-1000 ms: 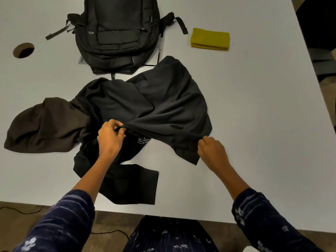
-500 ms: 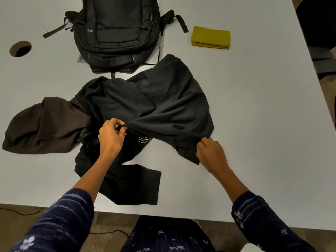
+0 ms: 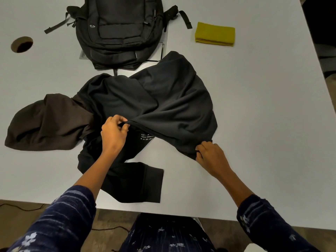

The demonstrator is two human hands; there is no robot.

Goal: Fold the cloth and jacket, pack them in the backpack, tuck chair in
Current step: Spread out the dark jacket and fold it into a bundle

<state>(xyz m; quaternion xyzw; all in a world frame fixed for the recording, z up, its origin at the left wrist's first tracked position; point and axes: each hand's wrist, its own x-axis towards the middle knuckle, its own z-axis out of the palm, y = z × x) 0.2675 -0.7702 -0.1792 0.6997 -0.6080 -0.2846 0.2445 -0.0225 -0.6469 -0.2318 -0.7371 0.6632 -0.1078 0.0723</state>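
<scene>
My left hand (image 3: 113, 136) and right hand (image 3: 211, 155) each pinch the jacket (image 3: 154, 106) hem; it sprawls mid-table, in front of the backpack (image 3: 120, 30). Risk: hood and sleeve drag, fold bunches. Cloth (image 3: 215, 34) sits folded, far right.

Both hands pinch the jacket (image 3: 163, 106) edge: left hand (image 3: 113, 135), right hand (image 3: 211, 154). Backpack (image 3: 118, 30) and cloth (image 3: 215, 34) lie behind.
</scene>
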